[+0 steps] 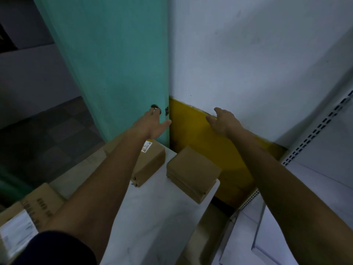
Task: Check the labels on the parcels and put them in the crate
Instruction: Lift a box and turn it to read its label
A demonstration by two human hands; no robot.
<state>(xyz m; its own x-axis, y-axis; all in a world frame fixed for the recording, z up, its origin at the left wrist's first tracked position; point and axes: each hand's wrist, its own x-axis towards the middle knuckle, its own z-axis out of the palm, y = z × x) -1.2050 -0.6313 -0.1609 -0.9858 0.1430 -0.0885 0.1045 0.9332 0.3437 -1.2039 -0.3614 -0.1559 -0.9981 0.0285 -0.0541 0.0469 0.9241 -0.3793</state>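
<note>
Parcels: brown cardboard box with white label [149, 163] and plain brown cardboard box [193, 172] on white tabletop [152, 217]. Left hand [150, 125], right hand [222, 119] empty, fingers spread. Best grab labelled one first, sticker up.

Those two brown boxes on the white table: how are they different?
The left parcel shows a white printed label at its far end; the right parcel shows none. The left is long and narrow, the right squarer. The right overhangs the white table edge; the left lies partly under a forearm. Both are plain brown cardboard, untouched.
</note>
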